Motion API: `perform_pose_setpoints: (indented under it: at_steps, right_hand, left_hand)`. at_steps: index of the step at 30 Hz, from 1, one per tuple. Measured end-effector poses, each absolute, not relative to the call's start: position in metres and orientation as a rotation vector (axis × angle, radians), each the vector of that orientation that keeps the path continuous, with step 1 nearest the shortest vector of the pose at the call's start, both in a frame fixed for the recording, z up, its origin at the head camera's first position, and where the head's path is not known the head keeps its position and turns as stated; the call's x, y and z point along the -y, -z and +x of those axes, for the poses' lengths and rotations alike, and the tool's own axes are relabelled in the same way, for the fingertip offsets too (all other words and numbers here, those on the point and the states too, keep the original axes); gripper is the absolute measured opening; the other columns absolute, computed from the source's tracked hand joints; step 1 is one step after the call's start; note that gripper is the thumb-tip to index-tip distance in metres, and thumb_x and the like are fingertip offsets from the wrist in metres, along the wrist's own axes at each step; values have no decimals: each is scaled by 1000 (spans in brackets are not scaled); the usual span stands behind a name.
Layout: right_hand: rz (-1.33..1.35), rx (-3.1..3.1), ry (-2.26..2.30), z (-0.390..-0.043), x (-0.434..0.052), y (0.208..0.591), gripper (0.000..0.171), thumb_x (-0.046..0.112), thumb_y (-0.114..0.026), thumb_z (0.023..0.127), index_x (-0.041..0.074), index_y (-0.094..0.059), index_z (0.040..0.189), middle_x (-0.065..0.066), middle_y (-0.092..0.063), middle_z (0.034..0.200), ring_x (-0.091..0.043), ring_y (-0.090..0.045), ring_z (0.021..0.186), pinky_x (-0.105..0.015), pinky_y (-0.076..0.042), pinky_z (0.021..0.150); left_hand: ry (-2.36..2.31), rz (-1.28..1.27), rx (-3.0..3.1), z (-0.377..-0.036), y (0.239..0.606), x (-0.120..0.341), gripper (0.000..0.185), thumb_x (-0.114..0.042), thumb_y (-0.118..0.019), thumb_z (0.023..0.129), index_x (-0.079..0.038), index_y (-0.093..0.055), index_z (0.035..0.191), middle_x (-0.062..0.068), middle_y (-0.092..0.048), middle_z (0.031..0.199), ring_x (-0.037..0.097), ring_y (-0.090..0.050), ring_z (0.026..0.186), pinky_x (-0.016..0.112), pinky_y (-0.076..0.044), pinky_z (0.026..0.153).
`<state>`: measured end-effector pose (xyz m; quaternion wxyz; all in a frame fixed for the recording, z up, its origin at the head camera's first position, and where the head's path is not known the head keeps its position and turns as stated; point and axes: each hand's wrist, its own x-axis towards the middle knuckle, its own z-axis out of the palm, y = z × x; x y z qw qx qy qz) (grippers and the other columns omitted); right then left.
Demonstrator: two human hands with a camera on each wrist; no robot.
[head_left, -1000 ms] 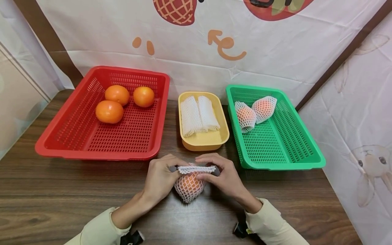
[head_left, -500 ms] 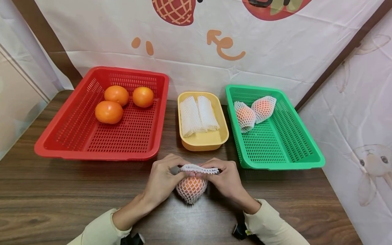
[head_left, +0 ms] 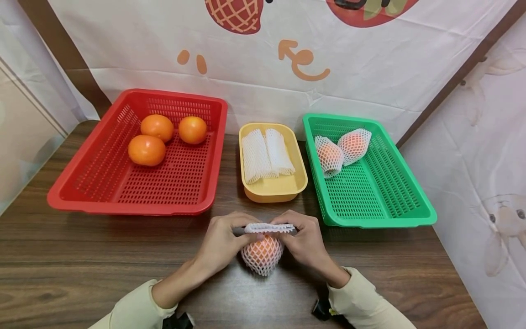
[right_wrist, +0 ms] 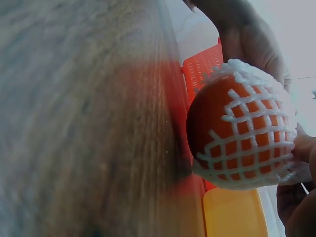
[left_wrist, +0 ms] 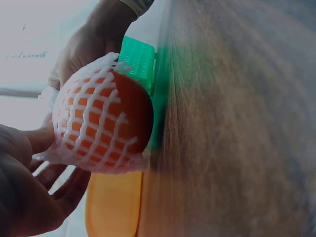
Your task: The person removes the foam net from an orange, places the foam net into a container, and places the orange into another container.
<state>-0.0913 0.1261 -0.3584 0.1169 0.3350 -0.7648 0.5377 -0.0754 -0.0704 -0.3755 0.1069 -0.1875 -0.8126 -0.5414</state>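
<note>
Here the orange hangs straight down from my grip, inside its white foam net, and both sit just in front of the yellow tray, between it and me. The net's open mouth lies flat and stretched sideways, so its long axis runs from one hand to the other, parallel to the tray's near rim. The fruit's rounded end points down toward the wooden table; whether it touches the wood I cannot tell, though the wrist views show it close beside the surface.

Neither hand is nearer: my left hand takes the left end of the net's mouth and my right hand the right end, each with fingers curled and pinching the foam edge, knuckles up. The net covers most of the orange, with a bare patch of peel showing at the closed-in bottom end in both wrist views.

Left of the yellow tray sits the red basket, right of it the green basket.
</note>
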Motion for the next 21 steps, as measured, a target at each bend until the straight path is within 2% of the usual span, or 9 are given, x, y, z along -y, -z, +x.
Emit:
perform_pose_setpoints:
  at_steps: [5,8,11,13,17,21]
  right_hand:
    - [1016,2252,-1645,-93,-123,360,21,-12,-76,71,-1,-70,88,-12,-68,87,-19,-64,85,-29,-52,76]
    - [1024,2330,-1676,-93,-122,359,29,-8,-77,72,-3,-69,100,-15,-68,101,-23,-63,98,-35,-49,86]
    - [953,2481,-1728,-91,-122,356,36,-1,-78,75,-1,-68,109,-11,-67,110,-19,-62,104,-35,-48,89]
    - [868,2570,-1769,-89,-122,354,34,3,-79,76,2,-69,108,-7,-69,107,-16,-63,102,-33,-49,87]
    - [731,2618,-1830,-88,-121,352,23,6,-81,74,5,-74,97,-1,-71,96,-13,-65,93,-31,-51,82]
    - [731,2533,-1829,-87,-122,354,18,2,-82,72,3,-75,88,-2,-72,89,-15,-67,87,-31,-53,78]
  left_hand:
    - [1568,-496,2336,-77,377,72,17,2,-82,69,-10,-76,79,-6,-70,80,7,-66,77,27,-54,70]
    - [1581,-444,2308,-77,378,74,22,9,-77,69,-11,-75,77,-6,-71,79,7,-67,75,29,-54,67]
    - [1579,-425,2273,-76,378,75,27,14,-73,67,-12,-75,76,-6,-71,78,8,-67,75,29,-54,66]
    - [1573,-422,2251,-76,378,75,31,16,-70,66,-13,-75,75,-7,-71,78,8,-66,74,27,-54,65]
    - [1587,-441,2213,-74,379,73,37,20,-68,64,-15,-74,75,-8,-70,78,8,-66,73,24,-52,64]
    - [1599,-468,2202,-73,379,72,36,18,-70,65,-15,-75,77,-9,-70,80,10,-66,75,25,-52,67]
